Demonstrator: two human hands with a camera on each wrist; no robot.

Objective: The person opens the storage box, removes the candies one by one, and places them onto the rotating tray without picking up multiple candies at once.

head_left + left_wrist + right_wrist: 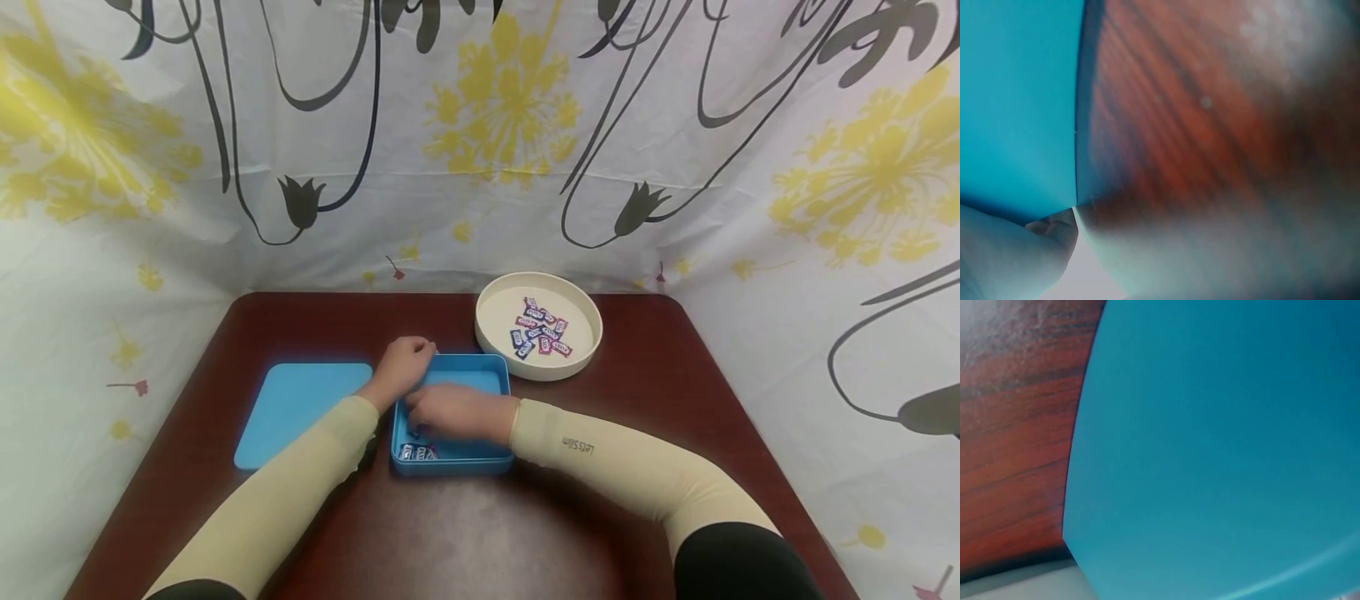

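A blue rectangular box (472, 463) stands on the table, with a few small wrapped candies (418, 452) side by side in its front left corner. At the box's back left edge my left hand (405, 364) grips the rim with curled fingers. In the left wrist view, part of the left hand (1054, 247) touches the blue wall. My right hand (459, 412), blurred, reaches down inside the box. Its fingertips pinch a small dark-blue wrapped candy (413, 432), mostly hidden. The right wrist view is filled by the blue box (1210, 450).
A round cream tray (489, 337) with several blue and pink wrapped candies (543, 327) stands behind the box to the right. Left of the box a flat blue lid (300, 408) lies on the dark brown table (637, 383). Patterned cloth (480, 225) hangs around the table.
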